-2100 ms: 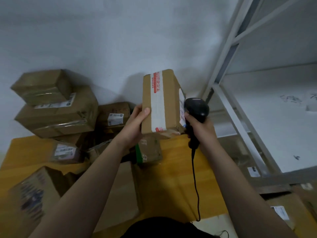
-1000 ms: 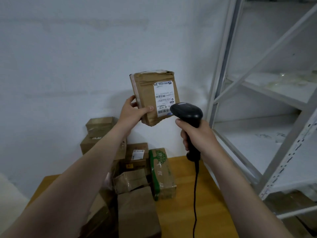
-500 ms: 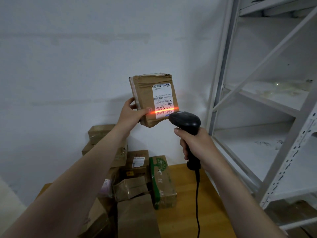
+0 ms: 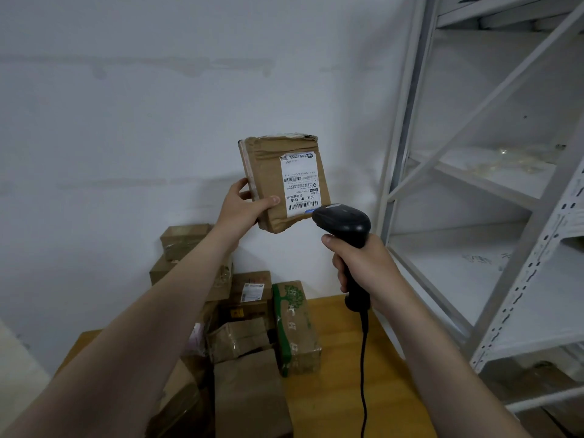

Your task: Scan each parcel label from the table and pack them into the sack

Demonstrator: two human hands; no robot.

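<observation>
Above the far end of the wooden table, the left hand holds a brown cardboard parcel up in front of the white wall. Its thumb lies across the front face and its fingers wrap round the left edge. The parcel is slightly tilted, and its white label faces the camera. Also raised above the table, lower than the parcel, the right hand grips the handle of a black scanner with its fingers curled tightly round it. The scanner's nose is at the label's lower corner, where a small blue glow shows. A black cable hangs from the handle down over the table top. More taped cardboard parcels are piled on the table's left part and back against the wall. At the pile's right side lies a green-printed box. A white metal shelf rack stands off the table's right side.
</observation>
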